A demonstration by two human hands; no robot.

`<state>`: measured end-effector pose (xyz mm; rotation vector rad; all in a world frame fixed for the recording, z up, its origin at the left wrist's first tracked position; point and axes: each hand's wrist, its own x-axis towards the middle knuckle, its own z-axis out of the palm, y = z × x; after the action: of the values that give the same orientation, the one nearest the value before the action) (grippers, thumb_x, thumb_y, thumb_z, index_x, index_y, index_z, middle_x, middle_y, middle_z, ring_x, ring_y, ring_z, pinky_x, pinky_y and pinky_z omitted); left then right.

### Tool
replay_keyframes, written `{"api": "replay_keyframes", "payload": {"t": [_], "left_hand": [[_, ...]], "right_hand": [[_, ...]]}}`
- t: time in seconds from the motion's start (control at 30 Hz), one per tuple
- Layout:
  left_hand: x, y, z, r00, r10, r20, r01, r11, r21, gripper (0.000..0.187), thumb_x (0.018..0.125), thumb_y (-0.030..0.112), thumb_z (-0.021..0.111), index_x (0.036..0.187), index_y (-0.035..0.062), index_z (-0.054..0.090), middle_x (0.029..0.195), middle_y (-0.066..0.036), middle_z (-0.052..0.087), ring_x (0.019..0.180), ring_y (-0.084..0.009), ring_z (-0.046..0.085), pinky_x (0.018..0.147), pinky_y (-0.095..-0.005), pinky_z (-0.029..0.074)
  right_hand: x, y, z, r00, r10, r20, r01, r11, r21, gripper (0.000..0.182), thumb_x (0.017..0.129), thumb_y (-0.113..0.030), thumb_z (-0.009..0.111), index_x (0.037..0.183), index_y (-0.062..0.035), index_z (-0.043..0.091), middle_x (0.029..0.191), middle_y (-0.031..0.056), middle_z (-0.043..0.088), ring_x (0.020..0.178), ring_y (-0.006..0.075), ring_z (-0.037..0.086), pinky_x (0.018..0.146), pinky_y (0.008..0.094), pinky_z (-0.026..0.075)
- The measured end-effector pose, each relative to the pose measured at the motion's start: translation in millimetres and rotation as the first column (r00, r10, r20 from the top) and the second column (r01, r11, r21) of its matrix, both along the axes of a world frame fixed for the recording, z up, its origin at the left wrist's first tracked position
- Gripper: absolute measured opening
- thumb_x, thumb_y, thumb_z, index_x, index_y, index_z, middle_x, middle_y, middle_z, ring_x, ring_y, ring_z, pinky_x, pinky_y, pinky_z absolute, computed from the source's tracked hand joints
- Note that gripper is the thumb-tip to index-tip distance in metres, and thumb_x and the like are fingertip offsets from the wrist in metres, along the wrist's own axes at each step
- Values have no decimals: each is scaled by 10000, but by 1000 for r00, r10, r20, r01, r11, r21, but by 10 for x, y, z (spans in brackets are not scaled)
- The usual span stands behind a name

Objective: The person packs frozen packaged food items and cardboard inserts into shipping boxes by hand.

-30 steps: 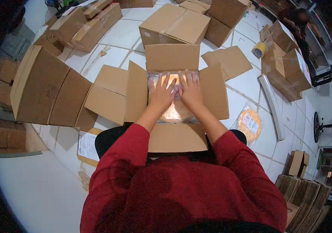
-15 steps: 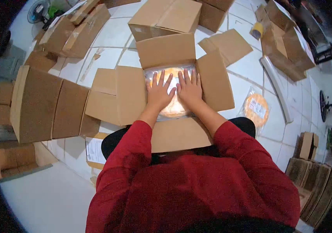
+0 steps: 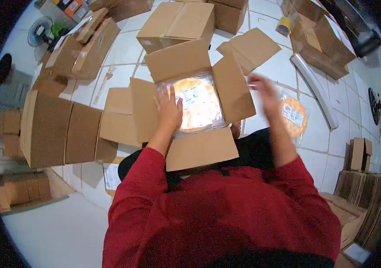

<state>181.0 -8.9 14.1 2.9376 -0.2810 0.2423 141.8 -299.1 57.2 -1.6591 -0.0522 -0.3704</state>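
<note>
My left hand (image 3: 168, 110) lies with its fingers stretched out at the left inside edge of an open cardboard box (image 3: 202, 149). It rests on a clear plastic pack of flat, round, orange-yellow food (image 3: 199, 114) with a white label, which fills the box opening. Outside the box to the right, my right hand (image 3: 266, 94) is in the air, smeared by motion; its fingers cannot be made out. Close to it, a second round pack (image 3: 294, 117) in clear plastic with a label lies on the tiled floor.
A closed carton (image 3: 177, 24) stands behind the box, and a loose cardboard piece (image 3: 255, 47) lies beyond the right flap. A long white roll (image 3: 315, 91) and a yellow tape roll (image 3: 283, 26) are on the right. Large cartons (image 3: 47, 129) stand at the left, a fan (image 3: 39, 31) farther back.
My right hand has lifted off the pack and swung right, out of the box. My left hand has shifted to the left edge. The box now sits slightly turned.
</note>
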Motion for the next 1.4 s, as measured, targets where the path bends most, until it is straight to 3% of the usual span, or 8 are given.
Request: {"api": "replay_keyframes", "payload": {"t": [0.2,0.3,0.6,0.63,0.8,1.0,1.17,1.4], "left_hand": [[-253,4,-347,984,146,-103,-175,901,-396,618,785,256,492,1253,-37,215,1318,-258,93,1221,-383,111,1004,-392,114],[-270,2,-234,966,184,-183,-242,895,-376,640,775,248,507,1252,-48,200,1312,-253,119,1220,-372,127,1002,-374,139],[-468,-5,-23,819,300,-490,-529,726,-440,717,738,216,559,1257,-42,138,1286,-247,179,1155,-363,284,933,-386,292],[-518,-79,126,804,316,-505,-537,751,-385,711,735,211,563,1253,-43,148,1281,-242,194,1146,-360,299,924,-387,303],[-536,-66,-25,833,330,-445,-496,801,-335,701,732,199,568,1246,-42,156,1282,-225,211,1115,-363,338,906,-385,322],[-428,318,249,969,181,-168,-240,848,-472,464,758,154,526,1136,-72,380,1130,-265,411,1073,-363,380,910,-373,306],[-540,614,1085,956,237,-176,-247,314,-917,414,785,160,496,1122,-60,399,1109,-237,434,1047,-357,404,888,-366,335],[-542,455,875,991,134,-18,-116,773,-624,374,788,168,495,1101,-27,431,1123,-210,421,1035,-327,427,873,-348,353]], "right_hand": [[-851,-2768,-1608,502,-752,-427,236,594,-769,741,666,-435,611,1157,66,371,1141,239,436,1087,313,405,894,355,340],[-1315,-3189,-2274,281,-728,-625,350,684,-640,686,642,-344,671,1103,90,406,1003,246,512,927,323,509,809,365,404],[-1159,-3008,-1514,375,-187,-908,467,884,11,182,711,-163,570,830,-27,576,724,69,579,666,164,549,619,265,444],[-1104,-2772,-1153,632,-153,-759,434,882,183,226,706,-157,570,879,-12,558,782,73,571,670,177,549,617,264,445],[-574,-1976,383,710,-633,-309,249,636,-730,370,653,-85,609,981,18,471,827,86,536,701,182,529,624,295,438],[-468,-816,1571,969,-233,-77,227,970,-88,471,661,-173,670,1020,21,436,919,87,507,775,162,517,699,271,430],[-3,402,871,949,149,-279,-89,972,216,368,732,-165,591,1027,12,461,874,76,531,779,158,512,722,280,414],[94,1179,224,885,-274,-376,-73,717,-693,601,727,-209,578,1224,-18,299,1164,227,399,1049,345,406,874,385,336]]}}
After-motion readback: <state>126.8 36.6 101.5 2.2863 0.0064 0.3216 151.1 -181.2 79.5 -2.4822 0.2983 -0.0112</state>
